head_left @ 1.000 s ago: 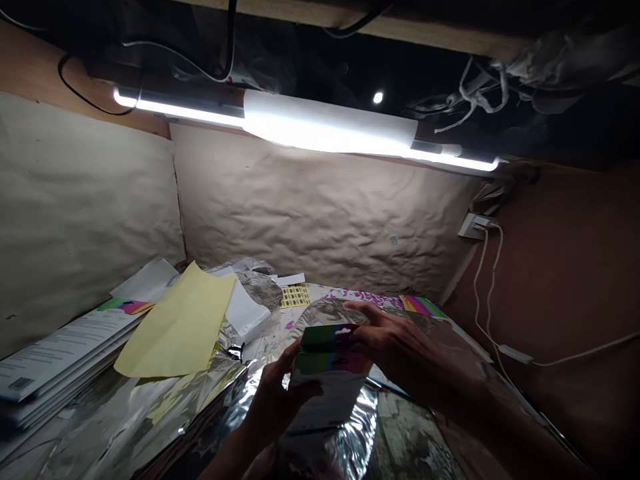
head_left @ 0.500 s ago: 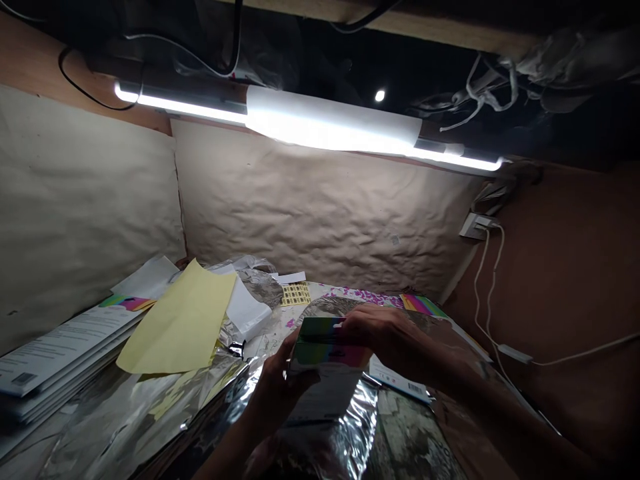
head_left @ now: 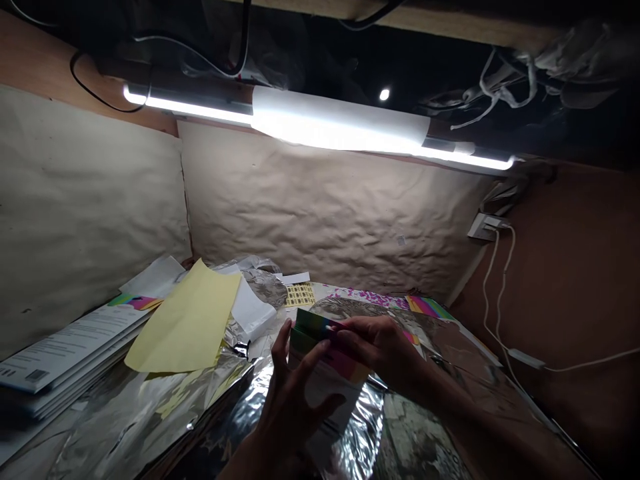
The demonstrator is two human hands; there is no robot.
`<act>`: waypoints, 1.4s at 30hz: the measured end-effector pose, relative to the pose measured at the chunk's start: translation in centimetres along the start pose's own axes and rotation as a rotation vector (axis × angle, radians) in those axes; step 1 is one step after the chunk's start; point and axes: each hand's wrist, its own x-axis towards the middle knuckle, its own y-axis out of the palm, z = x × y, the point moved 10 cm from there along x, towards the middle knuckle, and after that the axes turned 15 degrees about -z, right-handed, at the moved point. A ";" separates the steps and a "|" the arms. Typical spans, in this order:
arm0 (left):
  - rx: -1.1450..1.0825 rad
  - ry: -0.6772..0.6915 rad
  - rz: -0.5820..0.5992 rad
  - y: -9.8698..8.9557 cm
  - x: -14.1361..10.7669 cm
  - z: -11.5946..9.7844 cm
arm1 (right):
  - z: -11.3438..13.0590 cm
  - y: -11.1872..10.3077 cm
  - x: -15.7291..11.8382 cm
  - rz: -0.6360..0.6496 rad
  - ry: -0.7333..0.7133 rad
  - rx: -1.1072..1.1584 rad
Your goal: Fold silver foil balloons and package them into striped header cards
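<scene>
A printed carton [head_left: 327,390] with a rainbow-coloured top and a pale lower part is held up in front of me, tilted and partly in shadow. My right hand [head_left: 385,347] pinches its top edge near the right corner, fingers closed on the flap. Around the left edge and across the front lies my left hand [head_left: 300,387], its index finger pressing close to the top edge and its thumb resting over the pale face. The carton's lower end is dim and partly covered by my left hand.
Similar cartons [head_left: 75,340] are stacked at the left. A yellow sheet [head_left: 185,320] leans beside them, near a white sheet [head_left: 253,307]. A sticker sheet [head_left: 300,294] lies at the back. Crinkled silver film [head_left: 367,427] covers the surface. White cables [head_left: 493,293] hang at the right.
My right hand has drawn nearer and lower along the carton's top edge. My left index finger has moved from the side onto the front. The carton tilts more.
</scene>
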 end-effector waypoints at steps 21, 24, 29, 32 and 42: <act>0.038 -0.010 0.049 0.7 0.4 0.4 | -0.2 -3.1 1.7 -0.195 -0.046 0.090; 0.015 -0.001 0.044 0.8 0.5 0.5 | 0.2 -3.4 1.5 -0.211 -0.071 0.061; -0.029 -0.021 0.059 0.6 0.4 0.7 | 0.0 -3.8 1.8 -0.237 -0.010 0.160; -0.115 -0.105 0.164 1.2 0.2 1.2 | -3.4 -3.2 2.0 -0.195 0.172 0.264; 0.179 -0.349 0.564 4.0 -2.0 4.5 | -19.9 -0.4 -0.2 0.038 0.395 -0.105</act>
